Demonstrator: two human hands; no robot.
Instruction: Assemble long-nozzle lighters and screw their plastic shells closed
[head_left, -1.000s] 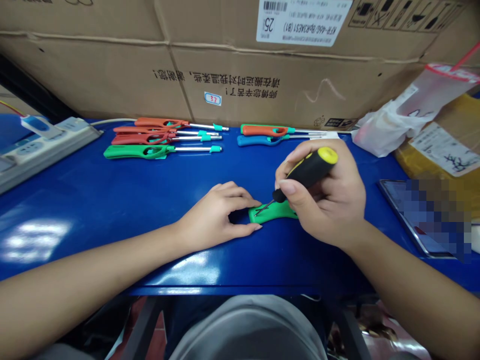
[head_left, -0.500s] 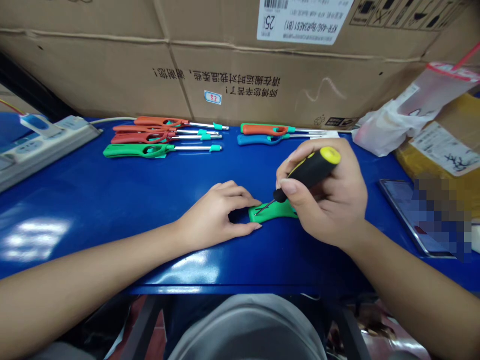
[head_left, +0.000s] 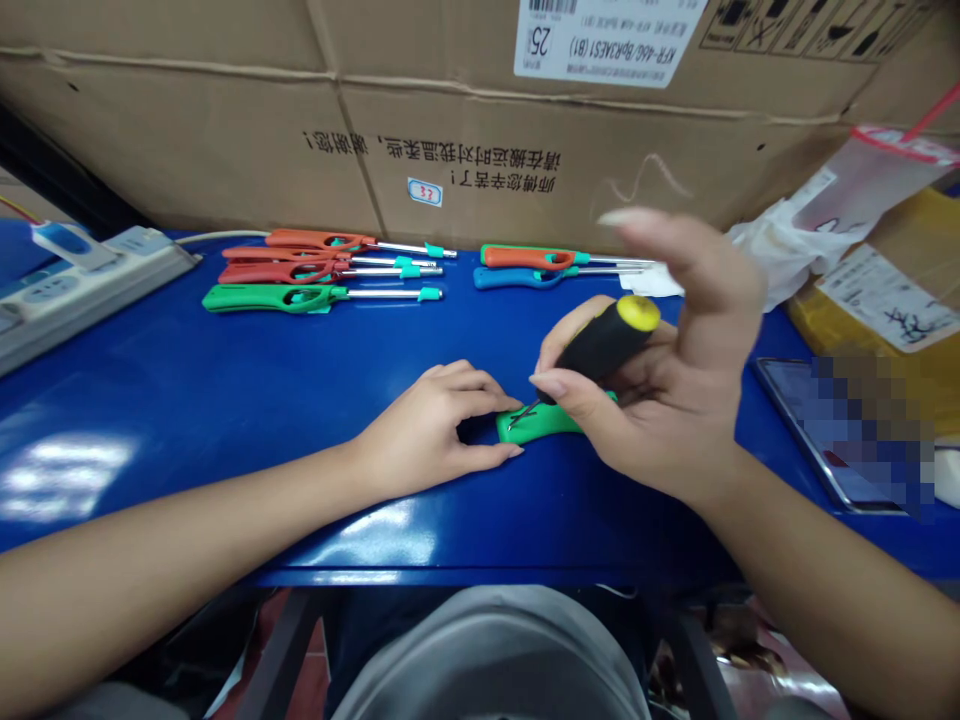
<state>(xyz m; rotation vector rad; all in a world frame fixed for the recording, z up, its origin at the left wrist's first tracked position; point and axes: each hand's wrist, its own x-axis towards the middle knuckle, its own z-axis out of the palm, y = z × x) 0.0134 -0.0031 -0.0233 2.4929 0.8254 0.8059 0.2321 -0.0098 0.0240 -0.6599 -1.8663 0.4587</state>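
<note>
A green lighter point(head_left: 540, 425) lies on the blue table, its handle end toward my left hand point(head_left: 442, 425). The thumb and fingers of that hand pinch this end from both sides. My right hand point(head_left: 675, 390) holds a black and yellow screwdriver point(head_left: 604, 345) tilted over the lighter, between the thumb and some fingers, while the index finger is lifted away from it. The screwdriver's tip meets the lighter's handle near its left end. My right hand hides the lighter's far end.
Several orange, red and green lighters point(head_left: 277, 298) lie at the back left, beside a power strip point(head_left: 90, 290). More lighters point(head_left: 525, 278) lie at the back centre, before a large cardboard box point(head_left: 450, 130). To the right are a phone point(head_left: 795, 420), a plastic cup point(head_left: 862, 190) and a taped parcel point(head_left: 922, 300).
My right index finger has lifted off the screwdriver and points up. The screwdriver's handle has shifted slightly left. My left hand and the green lighter stay in place.
</note>
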